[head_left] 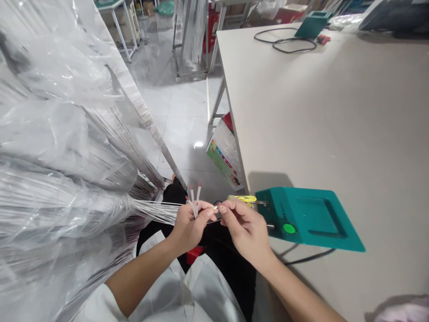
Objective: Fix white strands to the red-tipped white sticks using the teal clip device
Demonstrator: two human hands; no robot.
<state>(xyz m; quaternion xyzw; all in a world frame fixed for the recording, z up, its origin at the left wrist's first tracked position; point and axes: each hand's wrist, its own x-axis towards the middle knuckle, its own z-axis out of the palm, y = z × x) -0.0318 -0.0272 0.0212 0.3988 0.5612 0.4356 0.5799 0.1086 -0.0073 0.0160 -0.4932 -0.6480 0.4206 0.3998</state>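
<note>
My left hand (191, 223) is closed around several white wires (157, 210) that run out of a plastic-wrapped bundle on the left. A few wire ends with reddish tips (195, 193) stick up above its fingers. My right hand (246, 226) pinches at a small red and white wire end (217, 207) that meets the left fingertips. Just beyond the right hand, yellow-handled pliers (241, 198) touch or reach the teal device (311, 219), which has a round green button (289, 229). The exact tip between the fingers is too small to make out.
Plastic-wrapped wire bundles (63, 197) fill the left side beside a slanting metal rail (147, 116). The pale table (321, 116) spans the right. At its back lie a second teal device (311, 27) and a black cable (284, 44). A printed box (226, 154) stands below the table edge.
</note>
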